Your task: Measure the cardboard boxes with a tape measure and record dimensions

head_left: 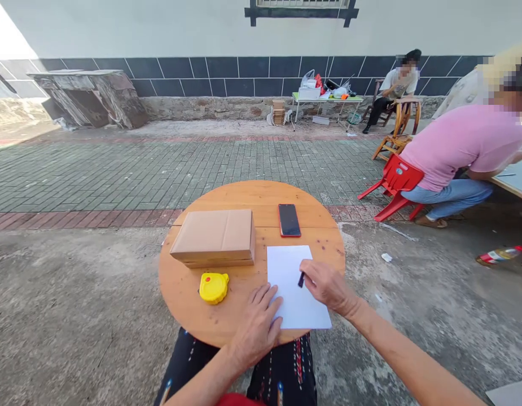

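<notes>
A sheet of white paper point(292, 307) lies on the near right part of a round wooden table point(261, 197). My left hand point(261, 318) rests flat with its fingers spread, across the paper's left edge and the tabletop. Over the paper's right side, my right hand point(324, 285) is closed around a black pen point(301, 279). Only a short, thick dark end of the pen sticks out below the fingers. No marks can be made out on the sheet. Left of my left hand sits a yellow tape measure point(214, 288) with a red button.
A closed cardboard box point(214, 234) stands on the table's left, and a red-edged phone point(289, 220) lies behind the paper. To the right, a person in pink point(464, 141) sits on a red chair point(398, 180). Another person point(398, 84) sits by the wall near a cluttered table point(326, 98).
</notes>
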